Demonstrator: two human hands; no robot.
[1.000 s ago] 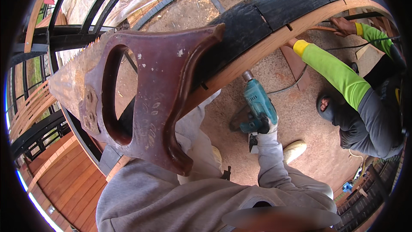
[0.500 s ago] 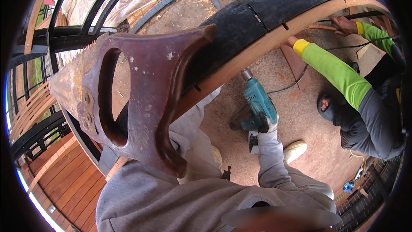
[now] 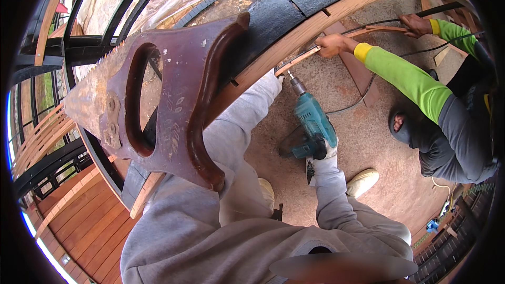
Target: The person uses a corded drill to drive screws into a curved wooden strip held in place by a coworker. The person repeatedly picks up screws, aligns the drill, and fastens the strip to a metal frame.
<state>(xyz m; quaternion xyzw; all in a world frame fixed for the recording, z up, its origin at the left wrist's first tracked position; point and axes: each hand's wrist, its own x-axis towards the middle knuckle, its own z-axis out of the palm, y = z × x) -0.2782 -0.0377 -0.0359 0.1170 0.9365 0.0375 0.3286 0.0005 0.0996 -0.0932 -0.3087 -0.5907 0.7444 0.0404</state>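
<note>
My right hand, in a white and dark glove, grips the handle of a teal cordless drill. Its bit points up at the end of a thin curved wooden strip; I cannot tell whether they touch. Of my left hand only a little shows beside that end, under a curved beam; its fingers are mostly hidden. A co-worker's hand holds the strip from the right, and their other hand is farther along it. Close up at left, a handsaw with a brown handle lies across the beam.
A dark cable runs behind the drill. The co-worker crouches at right, a sandalled foot on the concrete floor. Black metal framing and wooden decking stand at left. A reddish board lies below the strip.
The strip's end and the co-worker's near hand have come leftward into view by the drill bit. My left hand now shows there. The drill has shifted slightly up and left.
</note>
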